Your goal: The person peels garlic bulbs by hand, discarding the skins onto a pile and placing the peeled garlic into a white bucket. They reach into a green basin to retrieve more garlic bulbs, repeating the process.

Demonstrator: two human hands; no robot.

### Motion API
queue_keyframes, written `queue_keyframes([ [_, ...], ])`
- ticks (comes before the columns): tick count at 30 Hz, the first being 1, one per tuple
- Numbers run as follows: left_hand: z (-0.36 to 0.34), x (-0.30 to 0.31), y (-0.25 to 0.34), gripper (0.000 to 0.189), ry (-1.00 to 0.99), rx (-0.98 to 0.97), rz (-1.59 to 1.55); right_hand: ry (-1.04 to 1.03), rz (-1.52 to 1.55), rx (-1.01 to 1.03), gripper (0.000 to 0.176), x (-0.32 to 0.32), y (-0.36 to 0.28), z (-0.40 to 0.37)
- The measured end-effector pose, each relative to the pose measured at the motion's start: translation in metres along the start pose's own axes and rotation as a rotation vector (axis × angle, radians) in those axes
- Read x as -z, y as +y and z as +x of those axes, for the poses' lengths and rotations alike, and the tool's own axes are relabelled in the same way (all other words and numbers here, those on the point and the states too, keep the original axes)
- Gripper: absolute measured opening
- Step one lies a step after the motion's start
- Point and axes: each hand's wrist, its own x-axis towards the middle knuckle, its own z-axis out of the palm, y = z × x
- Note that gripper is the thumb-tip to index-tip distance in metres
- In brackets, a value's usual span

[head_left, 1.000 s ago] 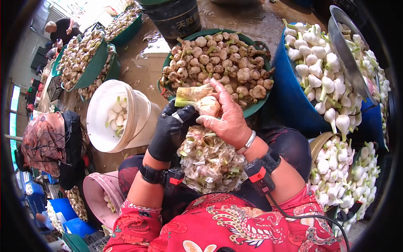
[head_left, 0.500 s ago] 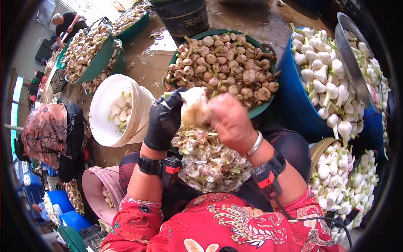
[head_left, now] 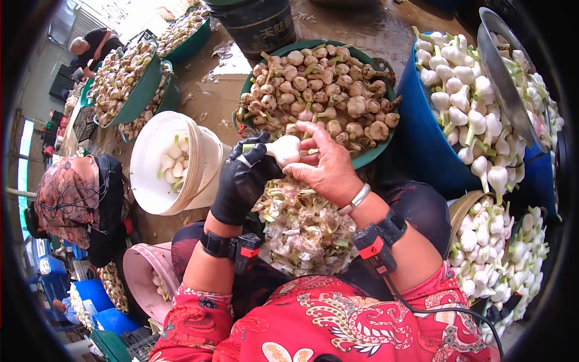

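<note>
My left hand (head_left: 241,181), in a black glove, grips a white peeled garlic bulb (head_left: 284,149) by its stem end. My bare right hand (head_left: 325,169) wraps around the same bulb from the right, fingers on its skin. Both hands sit above a heap of garlic peelings (head_left: 301,229) on my lap. Just beyond them stands a green basin (head_left: 368,155) piled with unpeeled, dirty garlic bulbs (head_left: 325,90).
A white bucket (head_left: 151,163) with peeled bulbs leans at my left. A blue tub (head_left: 422,145) of peeled garlic and more white bulbs (head_left: 482,247) fill the right. A pink bucket (head_left: 142,277) is lower left. Another person's covered head (head_left: 66,199) is at left; green basins (head_left: 139,90) stand behind.
The bulb has lost its outer skin and long green stalk and now looks clean white. My right hand turned from covering it to holding it with open fingers.
</note>
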Motion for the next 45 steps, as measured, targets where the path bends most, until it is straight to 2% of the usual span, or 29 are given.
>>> queue_keyframes([
  [1,0.000,-0.009,0.001,0.023,0.054,0.036,0.022,0.003,-0.001,-0.004,0.046,0.000,0.001,0.000],
  [2,0.003,-0.009,0.000,0.023,0.052,0.040,0.020,-0.044,0.253,-0.162,0.042,0.001,0.000,0.001],
  [3,0.005,-0.009,0.000,0.023,0.087,-0.041,0.203,-0.094,0.507,-0.319,0.038,0.002,-0.002,0.003],
  [4,0.007,-0.007,0.000,0.024,0.127,-0.121,0.385,-0.098,0.623,-0.570,0.028,0.008,-0.005,0.006],
  [5,0.007,-0.005,0.006,0.023,0.021,-0.361,0.895,-0.096,0.650,-0.632,0.025,0.013,-0.008,0.006],
  [6,0.007,-0.006,0.005,0.023,0.028,-0.358,0.895,-0.094,0.677,-0.696,0.022,0.015,-0.010,0.005],
  [7,0.008,-0.009,0.002,0.023,0.056,-0.286,0.686,-0.099,0.676,-0.700,0.022,0.017,-0.010,0.005],
  [8,0.010,-0.011,0.001,0.023,0.081,-0.216,0.477,-0.053,0.538,-0.593,0.018,0.019,-0.010,0.006],
  [9,0.010,-0.013,0.005,0.022,0.117,-0.011,0.256,-0.005,0.399,-0.486,0.015,0.020,-0.011,0.005],
  [10,0.011,-0.013,0.004,0.022,0.115,-0.009,0.255,-0.002,0.398,-0.487,0.015,0.019,-0.014,0.004],
  [12,0.014,-0.014,0.002,0.022,0.117,0.004,0.215,-0.017,0.345,-0.284,0.016,0.014,-0.021,0.001],
  [13,0.014,-0.015,0.002,0.022,0.116,0.004,0.213,0.044,0.185,-0.132,0.011,0.010,-0.007,0.001],
  [14,0.013,-0.017,0.001,0.021,0.117,-0.023,0.263,0.046,0.184,-0.133,0.011,0.010,-0.002,0.000],
  [16,0.012,-0.019,-0.002,0.021,0.111,-0.048,0.313,0.165,-0.120,0.050,0.003,0.011,0.000,0.000],
  [18,0.011,-0.017,-0.007,0.018,0.017,-0.165,0.435,0.218,-0.076,-0.019,0.002,0.014,-0.002,0.002],
  [19,0.011,-0.017,-0.008,0.018,0.013,-0.162,0.437,0.201,0.086,-0.135,0.003,0.017,-0.009,0.003],
  [20,0.011,-0.016,-0.008,0.019,-0.061,-0.263,0.697,0.182,0.248,-0.249,0.005,0.019,-0.013,0.003],
  [21,0.012,-0.018,-0.007,0.022,-0.135,-0.366,0.956,0.156,0.204,-0.163,0.010,0.017,-0.012,0.003],
  [22,0.012,-0.021,-0.007,0.022,-0.136,-0.368,0.956,0.156,0.204,-0.161,0.010,0.017,-0.011,0.001],
  [24,0.013,-0.030,-0.007,0.026,0.129,-0.006,0.051,0.129,-0.045,0.063,0.013,0.014,-0.014,-0.005],
  [26,0.014,-0.032,-0.009,0.027,0.103,-0.053,0.067,0.118,-0.072,0.106,0.016,0.012,-0.016,-0.006],
  [28,0.014,-0.034,-0.011,0.028,0.075,-0.099,0.081,0.199,-0.271,0.203,0.017,0.012,-0.016,-0.004],
  [31,0.010,-0.039,-0.009,0.028,0.030,-0.246,0.480,0.197,-0.278,0.164,0.014,0.016,-0.015,-0.003],
  [32,0.010,-0.039,-0.010,0.028,0.026,-0.244,0.478,0.185,-0.306,0.168,0.013,0.018,-0.014,-0.004],
  [34,0.010,-0.039,-0.013,0.026,0.039,-0.358,0.556,0.170,-0.303,0.138,0.009,0.018,-0.014,-0.005],
  [35,0.009,-0.039,-0.013,0.026,0.037,-0.355,0.555,0.149,-0.389,0.184,0.009,0.020,-0.011,-0.005],
  [38,0.010,-0.039,-0.011,0.020,0.081,-0.155,0.330,0.143,-0.522,0.232,0.013,0.017,-0.013,-0.006],
  [43,0.004,-0.037,-0.011,0.016,0.050,-0.185,0.494,0.190,-0.563,0.221,0.013,0.016,-0.011,-0.004],
  [45,0.002,-0.037,-0.008,0.015,0.059,-0.186,0.496,0.210,-0.451,0.158,0.010,0.016,-0.011,-0.002],
])
